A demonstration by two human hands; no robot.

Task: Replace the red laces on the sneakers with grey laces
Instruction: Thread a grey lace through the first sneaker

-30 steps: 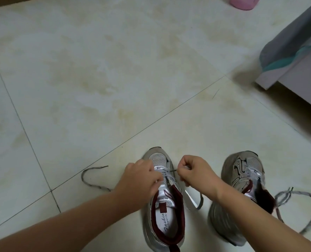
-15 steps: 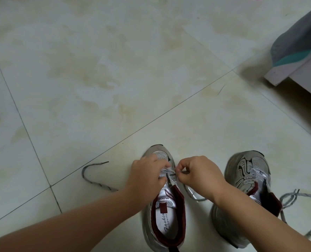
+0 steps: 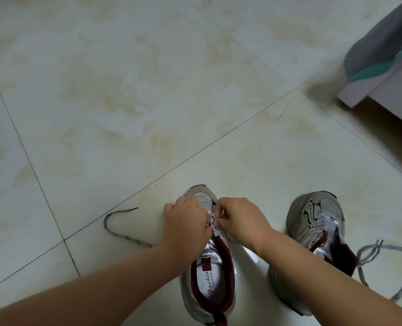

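Observation:
Two silver sneakers with dark red collars stand on the tiled floor. The left sneaker (image 3: 209,278) is under both hands. My left hand (image 3: 185,222) and my right hand (image 3: 240,220) meet over its front eyelets, each pinching the grey lace (image 3: 213,220) there. One free end of that grey lace (image 3: 122,234) trails on the floor to the left. The right sneaker (image 3: 317,222) stands apart, with another grey lace (image 3: 383,252) looped on the floor beside it. No red lace is visible.
A bed corner (image 3: 388,85) with a grey and teal cover (image 3: 383,48) juts in at the upper right. Pale floor tiles (image 3: 148,90) with dark grout lines stretch ahead and to the left.
Both hands have closed in together over the front eyelets of the left sneaker. The lace loop that hung at its right side is no longer in sight.

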